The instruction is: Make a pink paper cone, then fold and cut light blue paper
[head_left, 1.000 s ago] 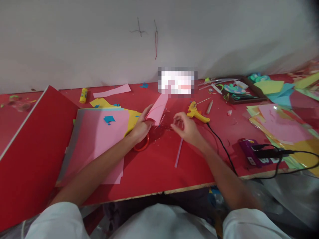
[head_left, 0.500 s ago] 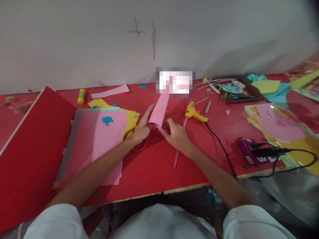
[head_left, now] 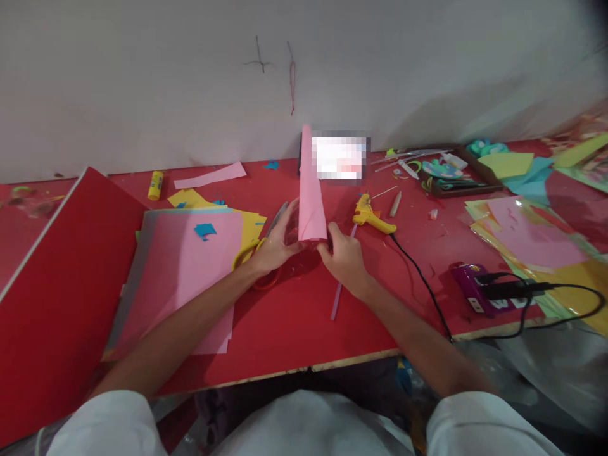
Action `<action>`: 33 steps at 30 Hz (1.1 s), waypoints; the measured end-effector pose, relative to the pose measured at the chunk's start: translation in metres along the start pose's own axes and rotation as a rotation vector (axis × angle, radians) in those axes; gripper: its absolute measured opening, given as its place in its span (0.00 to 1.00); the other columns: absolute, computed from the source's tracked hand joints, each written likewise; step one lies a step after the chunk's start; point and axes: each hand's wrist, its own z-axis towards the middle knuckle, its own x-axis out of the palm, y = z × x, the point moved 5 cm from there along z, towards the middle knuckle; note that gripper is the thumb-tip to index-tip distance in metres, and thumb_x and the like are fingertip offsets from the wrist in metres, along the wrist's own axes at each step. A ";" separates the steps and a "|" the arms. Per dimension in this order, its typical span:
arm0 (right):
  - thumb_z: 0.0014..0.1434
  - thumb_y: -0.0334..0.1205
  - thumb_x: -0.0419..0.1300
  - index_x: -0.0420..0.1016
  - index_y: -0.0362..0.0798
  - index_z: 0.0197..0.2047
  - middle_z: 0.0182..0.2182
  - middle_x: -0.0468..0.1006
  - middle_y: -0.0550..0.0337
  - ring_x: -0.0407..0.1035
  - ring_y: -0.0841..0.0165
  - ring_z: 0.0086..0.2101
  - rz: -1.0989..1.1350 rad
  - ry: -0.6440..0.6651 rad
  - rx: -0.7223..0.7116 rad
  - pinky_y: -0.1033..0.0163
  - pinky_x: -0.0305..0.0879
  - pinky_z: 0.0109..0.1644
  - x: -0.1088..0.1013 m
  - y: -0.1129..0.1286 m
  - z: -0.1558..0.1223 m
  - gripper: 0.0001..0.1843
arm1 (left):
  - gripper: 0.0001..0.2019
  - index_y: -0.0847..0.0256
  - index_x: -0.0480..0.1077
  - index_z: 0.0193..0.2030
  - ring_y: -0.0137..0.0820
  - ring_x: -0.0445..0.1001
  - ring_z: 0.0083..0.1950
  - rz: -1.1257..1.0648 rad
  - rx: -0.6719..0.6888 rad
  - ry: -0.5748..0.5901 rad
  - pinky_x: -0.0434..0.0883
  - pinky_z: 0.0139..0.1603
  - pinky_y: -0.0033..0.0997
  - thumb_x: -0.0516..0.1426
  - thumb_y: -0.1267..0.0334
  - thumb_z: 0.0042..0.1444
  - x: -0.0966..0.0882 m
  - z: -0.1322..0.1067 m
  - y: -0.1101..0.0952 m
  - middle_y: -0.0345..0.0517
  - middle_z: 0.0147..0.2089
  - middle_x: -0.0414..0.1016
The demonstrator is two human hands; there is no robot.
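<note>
A pink sheet of paper [head_left: 311, 196], curled into a narrow upright roll, stands above the middle of the red table [head_left: 294, 316]. My left hand [head_left: 273, 244] grips its lower left edge and my right hand [head_left: 344, 253] pinches its lower right corner. Both hands hover just over the tabletop. Scissors with yellow and red handles [head_left: 256, 259] lie under my left hand. A thin pink paper strip [head_left: 339, 294] lies beside my right wrist.
A stack of pink and yellow sheets [head_left: 190, 266] lies left, beside a large red board [head_left: 57, 291]. A yellow glue gun [head_left: 373, 215] with black cord sits right of the hands. A purple power strip [head_left: 489, 294], a glue stick [head_left: 156, 183] and coloured papers [head_left: 532, 234] lie around.
My right hand came in from the right and took the paper's lower corner. The paper went from a tilted fold in my left hand to an upright, tighter roll held by both hands.
</note>
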 end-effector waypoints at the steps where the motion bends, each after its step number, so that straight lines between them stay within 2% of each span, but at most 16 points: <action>1: 0.63 0.39 0.51 0.70 0.50 0.44 0.29 0.79 0.55 0.71 0.60 0.28 -0.014 -0.007 0.002 0.59 0.55 0.33 -0.002 -0.003 0.001 0.09 | 0.48 0.45 0.68 0.72 0.53 0.61 0.78 -0.016 -0.022 0.015 0.68 0.73 0.50 0.72 0.77 0.44 0.001 0.000 0.000 0.51 0.78 0.62; 3: 0.62 0.39 0.52 0.72 0.50 0.45 0.30 0.80 0.55 0.73 0.59 0.30 -0.041 -0.021 -0.008 0.59 0.57 0.34 -0.007 -0.009 0.005 0.10 | 0.47 0.44 0.68 0.72 0.52 0.61 0.78 -0.043 -0.056 0.028 0.67 0.73 0.50 0.74 0.74 0.45 0.002 -0.001 0.002 0.51 0.78 0.63; 6: 0.64 0.39 0.52 0.75 0.50 0.46 0.32 0.81 0.52 0.75 0.58 0.32 -0.075 -0.036 -0.028 0.59 0.60 0.36 -0.013 -0.020 0.010 0.12 | 0.38 0.48 0.72 0.68 0.49 0.65 0.76 -0.118 -0.081 -0.023 0.67 0.74 0.49 0.74 0.66 0.50 -0.004 0.000 0.005 0.51 0.74 0.68; 9: 0.65 0.37 0.52 0.77 0.49 0.50 0.36 0.84 0.50 0.77 0.56 0.37 -0.080 -0.070 -0.023 0.58 0.63 0.40 -0.018 -0.029 0.012 0.15 | 0.23 0.54 0.78 0.56 0.47 0.71 0.71 -0.231 -0.105 -0.118 0.71 0.70 0.48 0.74 0.57 0.54 -0.012 0.002 0.009 0.53 0.66 0.76; 11: 0.66 0.35 0.51 0.78 0.50 0.51 0.40 0.85 0.49 0.78 0.56 0.40 -0.064 -0.093 -0.022 0.57 0.65 0.43 -0.020 -0.033 0.013 0.17 | 0.17 0.58 0.79 0.47 0.46 0.74 0.68 -0.285 -0.121 -0.168 0.73 0.68 0.47 0.74 0.55 0.54 -0.014 0.003 0.009 0.53 0.60 0.79; 13: 0.67 0.34 0.50 0.78 0.50 0.51 0.42 0.86 0.49 0.79 0.55 0.42 -0.042 -0.101 -0.025 0.56 0.67 0.45 -0.022 -0.034 0.013 0.17 | 0.16 0.59 0.79 0.43 0.46 0.75 0.67 -0.320 -0.135 -0.191 0.74 0.67 0.47 0.74 0.55 0.53 -0.015 0.003 0.008 0.53 0.58 0.81; 16: 0.67 0.34 0.51 0.78 0.51 0.49 0.44 0.86 0.48 0.79 0.54 0.45 0.019 -0.121 -0.024 0.54 0.68 0.49 -0.025 -0.033 0.012 0.16 | 0.18 0.58 0.79 0.46 0.45 0.76 0.66 -0.332 -0.146 -0.179 0.75 0.65 0.46 0.74 0.56 0.52 -0.014 0.003 0.006 0.52 0.58 0.82; 18: 0.68 0.36 0.52 0.77 0.51 0.48 0.43 0.85 0.49 0.79 0.56 0.43 0.103 -0.157 -0.008 0.53 0.69 0.49 -0.028 -0.033 0.012 0.13 | 0.17 0.58 0.79 0.45 0.44 0.78 0.63 -0.333 -0.149 -0.195 0.77 0.63 0.44 0.74 0.56 0.53 -0.016 0.003 0.008 0.52 0.56 0.83; 21: 0.67 0.43 0.58 0.73 0.52 0.46 0.33 0.80 0.57 0.74 0.62 0.33 0.329 -0.252 0.073 0.56 0.70 0.43 -0.030 -0.038 0.013 0.07 | 0.14 0.59 0.79 0.40 0.39 0.81 0.55 -0.363 -0.157 -0.242 0.78 0.59 0.40 0.75 0.58 0.53 -0.020 0.003 0.012 0.49 0.49 0.84; 23: 0.63 0.48 0.62 0.70 0.53 0.42 0.29 0.76 0.62 0.71 0.65 0.30 0.501 -0.307 0.143 0.59 0.69 0.37 -0.029 -0.042 0.015 0.10 | 0.13 0.59 0.79 0.40 0.36 0.82 0.50 -0.393 -0.153 -0.263 0.79 0.59 0.40 0.75 0.60 0.53 -0.022 0.004 0.014 0.46 0.45 0.85; 25: 0.60 0.53 0.65 0.69 0.53 0.38 0.30 0.75 0.63 0.71 0.66 0.30 0.644 -0.321 0.176 0.60 0.68 0.34 -0.026 -0.043 0.018 0.14 | 0.12 0.59 0.79 0.39 0.35 0.83 0.47 -0.412 -0.147 -0.279 0.78 0.60 0.42 0.75 0.61 0.53 -0.022 0.004 0.014 0.45 0.42 0.84; 28: 0.58 0.58 0.68 0.71 0.53 0.36 0.31 0.77 0.60 0.70 0.67 0.28 0.810 -0.269 0.203 0.61 0.66 0.29 -0.020 -0.042 0.022 0.18 | 0.11 0.59 0.77 0.37 0.37 0.83 0.49 -0.418 -0.155 -0.314 0.77 0.63 0.43 0.74 0.62 0.54 -0.024 0.005 0.014 0.45 0.42 0.84; 33: 0.55 0.60 0.71 0.76 0.52 0.36 0.26 0.77 0.62 0.58 0.73 0.18 1.047 -0.174 0.306 0.64 0.53 0.18 -0.013 -0.039 0.021 0.20 | 0.09 0.59 0.77 0.39 0.35 0.82 0.49 -0.440 -0.157 -0.384 0.78 0.61 0.40 0.72 0.65 0.56 -0.028 0.005 0.015 0.44 0.41 0.84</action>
